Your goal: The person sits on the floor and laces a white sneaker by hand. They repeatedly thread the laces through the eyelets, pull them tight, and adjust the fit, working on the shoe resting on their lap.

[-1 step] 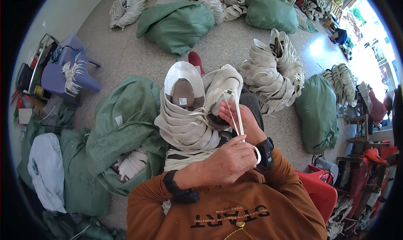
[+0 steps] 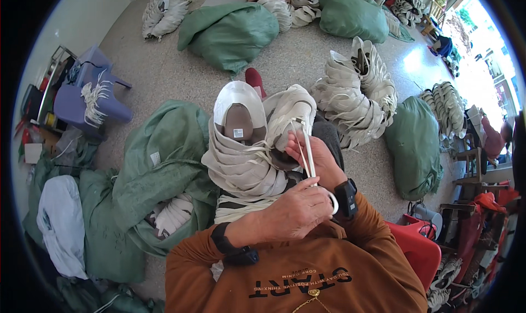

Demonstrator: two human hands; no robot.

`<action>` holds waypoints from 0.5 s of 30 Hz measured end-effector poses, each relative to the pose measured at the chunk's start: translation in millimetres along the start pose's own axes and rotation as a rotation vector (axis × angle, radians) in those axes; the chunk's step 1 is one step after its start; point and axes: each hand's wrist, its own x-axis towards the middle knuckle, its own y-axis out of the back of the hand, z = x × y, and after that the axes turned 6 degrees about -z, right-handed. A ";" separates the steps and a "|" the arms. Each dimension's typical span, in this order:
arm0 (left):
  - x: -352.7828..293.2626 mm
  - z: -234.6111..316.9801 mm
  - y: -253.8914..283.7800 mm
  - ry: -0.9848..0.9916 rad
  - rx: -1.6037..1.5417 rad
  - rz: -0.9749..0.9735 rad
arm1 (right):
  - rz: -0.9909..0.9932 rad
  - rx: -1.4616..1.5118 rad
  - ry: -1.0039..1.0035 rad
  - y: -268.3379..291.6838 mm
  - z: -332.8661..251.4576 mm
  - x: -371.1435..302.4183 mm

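Note:
A pale beige sneaker (image 2: 291, 109) rests in front of me, its toe pointing away, with a white shoelace (image 2: 310, 158) drawn up from its eyelets toward me. The lace's lengths are pinched in my left hand (image 2: 298, 210), which is closed, and a loop curls out beside it. Closer to the shoe, my right hand (image 2: 323, 161) has its fingers curled round the lace lengths; its thumb is partly hidden. To the left of this shoe is a nested stack of similar shoe uppers (image 2: 241, 168), topped by one with a brown insole (image 2: 238, 122).
Green sacks (image 2: 164, 143) stand at left, others farther off and at right (image 2: 413, 148). Nested beige shoes (image 2: 356, 94) lie on the floor ahead right. A purple stool (image 2: 93, 102) bears white laces. Beside my right arm is a red chair (image 2: 419, 247).

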 end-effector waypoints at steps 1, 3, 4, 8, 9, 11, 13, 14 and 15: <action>-2.5 -2.0 4.9 0.009 0.020 -0.033 | -0.076 0.071 -0.031 11.1 -0.1 3.9; -14.4 -7.2 20.1 0.041 0.067 -0.094 | -0.091 0.134 -0.056 14.4 0.6 2.0; -21.0 -9.6 26.5 0.115 0.018 -0.043 | -0.071 0.124 -0.051 11.4 0.3 -2.9; -34.1 -9.0 45.9 0.413 -0.259 0.094 | 0.005 0.050 -0.015 8.6 5.1 -13.7; -33.8 -6.1 48.9 0.490 -0.344 0.112 | 0.015 -0.010 0.008 6.0 7.8 -15.4; -34.4 -11.3 47.7 0.446 -0.245 0.045 | 0.049 -0.057 0.033 -0.6 11.1 -18.6; -32.7 -16.8 45.3 0.504 -0.205 0.002 | -0.033 -0.017 0.040 10.2 11.6 -18.8; -29.5 -20.3 45.8 0.587 -0.214 -0.011 | -0.075 0.003 0.044 15.2 11.7 -19.4; -26.7 -25.0 46.3 0.676 -0.219 -0.018 | -0.057 -0.024 0.040 13.7 10.1 -21.8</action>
